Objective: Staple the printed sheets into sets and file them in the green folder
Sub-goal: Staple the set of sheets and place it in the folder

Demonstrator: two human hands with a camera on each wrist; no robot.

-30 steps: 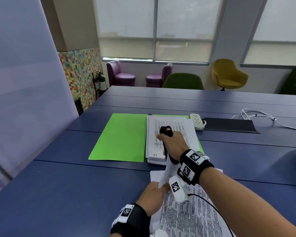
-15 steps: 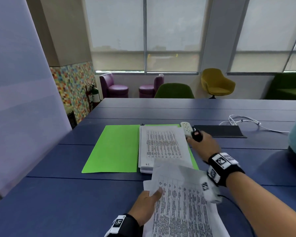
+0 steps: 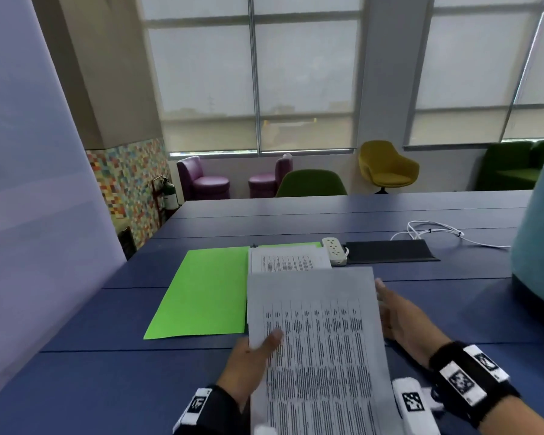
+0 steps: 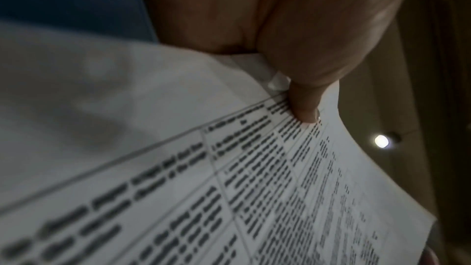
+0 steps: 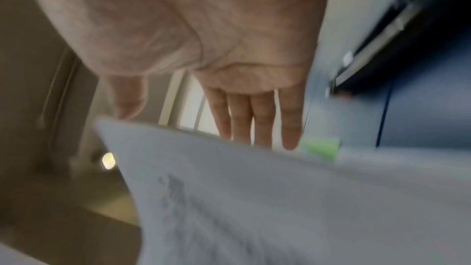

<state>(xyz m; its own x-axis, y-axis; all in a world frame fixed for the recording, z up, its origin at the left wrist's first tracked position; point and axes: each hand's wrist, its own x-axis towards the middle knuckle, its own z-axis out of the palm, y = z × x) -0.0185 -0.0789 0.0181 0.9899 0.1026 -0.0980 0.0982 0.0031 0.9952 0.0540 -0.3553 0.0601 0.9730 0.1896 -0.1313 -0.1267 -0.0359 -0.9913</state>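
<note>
My left hand (image 3: 258, 353) pinches a printed set of sheets (image 3: 321, 346) at its left edge, thumb on top, and holds it lifted above the blue table (image 3: 76, 387). The left wrist view shows the thumb (image 4: 305, 106) pressing on the printed sheet (image 4: 254, 188). My right hand (image 3: 399, 315) hovers at the set's right edge with straight fingers (image 5: 257, 120), holding nothing. Beyond lies the open green folder (image 3: 201, 293) with a stack of printed sheets (image 3: 289, 260) on its right half. The stapler is out of sight.
A white power strip (image 3: 335, 251) and a black mat (image 3: 390, 251) lie behind the folder, with a white cable (image 3: 437, 233) to the right. A teal shape (image 3: 540, 240) stands at the right edge. Chairs line the far window wall.
My right hand let go of the black stapler near the power strip and came back empty to the sheets' right edge. My left hand raised the set off the table.
</note>
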